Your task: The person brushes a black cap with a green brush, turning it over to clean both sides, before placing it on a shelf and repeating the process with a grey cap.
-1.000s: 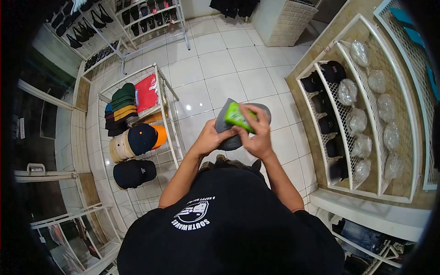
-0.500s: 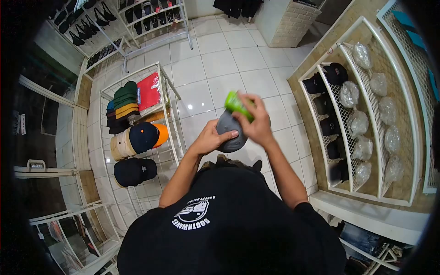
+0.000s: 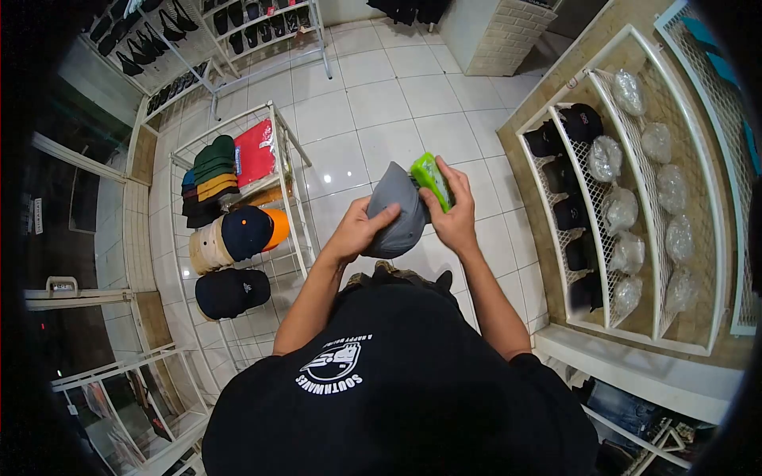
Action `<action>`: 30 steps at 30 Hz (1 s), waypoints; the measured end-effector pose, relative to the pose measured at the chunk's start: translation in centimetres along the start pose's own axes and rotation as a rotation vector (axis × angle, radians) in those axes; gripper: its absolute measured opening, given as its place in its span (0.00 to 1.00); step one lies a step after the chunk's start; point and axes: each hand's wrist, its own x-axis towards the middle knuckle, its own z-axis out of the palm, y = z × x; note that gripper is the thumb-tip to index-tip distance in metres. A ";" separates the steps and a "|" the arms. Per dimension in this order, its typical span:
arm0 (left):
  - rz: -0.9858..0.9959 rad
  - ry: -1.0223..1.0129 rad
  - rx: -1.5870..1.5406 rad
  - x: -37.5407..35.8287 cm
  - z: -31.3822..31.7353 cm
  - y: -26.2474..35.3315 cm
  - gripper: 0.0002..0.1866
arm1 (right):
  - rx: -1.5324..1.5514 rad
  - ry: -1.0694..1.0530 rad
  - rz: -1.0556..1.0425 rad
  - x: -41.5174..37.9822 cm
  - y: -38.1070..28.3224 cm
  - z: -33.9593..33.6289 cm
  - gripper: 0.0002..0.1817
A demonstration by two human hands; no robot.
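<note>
A grey cap (image 3: 397, 218) is held in front of my body over the tiled floor. My left hand (image 3: 357, 230) grips its left side, with the thumb lying on the crown. Just right of the cap, my right hand (image 3: 455, 208) is closed around a bright green brush-like object (image 3: 433, 182), whose darker face is turned partly to the right. The fingertips of my right hand are near the cap's right edge. The underside of the cap is hidden.
On the left, a white wire rack (image 3: 295, 143) holds stacked caps (image 3: 213, 178), a black cap (image 3: 230, 293) and a red package (image 3: 255, 155). Slanted white shelves (image 3: 619, 198) on the right bear black caps and plastic-wrapped items. Behind stands a shoe rack (image 3: 321, 36).
The green object has moved off the cap to its right and tilted more upright. The grey cap has turned, showing more of its side, with its tip pointing up.
</note>
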 end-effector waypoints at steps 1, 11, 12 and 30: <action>-0.058 0.064 -0.076 0.3 0.0 -0.1 0.19 | -0.023 -0.003 -0.059 -0.5 -0.4 0.3 0.34; -0.081 0.132 -0.199 1.0 0.4 -0.1 0.24 | -0.106 -0.062 -0.262 -2.0 -1.3 0.3 0.36; -0.071 0.185 -0.261 1.0 0.1 0.0 0.24 | -0.181 -0.147 -0.385 -3.5 -2.0 0.4 0.36; -0.032 0.050 -0.267 0.7 -0.7 -0.7 0.22 | -0.117 -0.002 -0.269 -0.3 0.2 1.1 0.35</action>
